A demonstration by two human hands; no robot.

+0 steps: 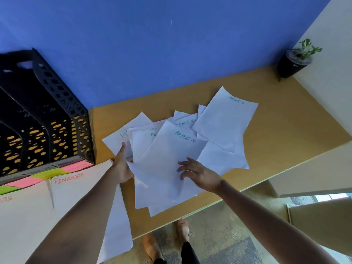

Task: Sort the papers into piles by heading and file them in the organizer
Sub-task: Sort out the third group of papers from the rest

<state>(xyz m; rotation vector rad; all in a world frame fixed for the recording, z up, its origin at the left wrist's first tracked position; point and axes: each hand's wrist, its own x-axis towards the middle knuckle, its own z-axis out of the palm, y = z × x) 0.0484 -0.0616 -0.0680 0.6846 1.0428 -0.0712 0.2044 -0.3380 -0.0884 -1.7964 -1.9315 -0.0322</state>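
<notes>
Several white sheets lie fanned out on the wooden desk (276, 119). Most carry the green heading ADMIN: one on top in the middle (167, 153), one at the far right (224, 119). A sheet at the left (116, 138) shows a heading starting with H. My left hand (122, 164) grips the left edge of the fanned sheets, thumb on top. My right hand (198, 173) rests with spread fingers on the middle ADMIN sheet. A black mesh organizer (47, 115) with several slots stands at the left. In front of it lies a pile headed FINANCE (76, 199).
Pink and green labels (49, 175) run along the organizer's front. Another pile (21, 221) lies at the far left, its heading cut off. A small potted plant (294, 61) stands in the far right corner by the blue wall. The desk's front edge runs diagonally below my hands.
</notes>
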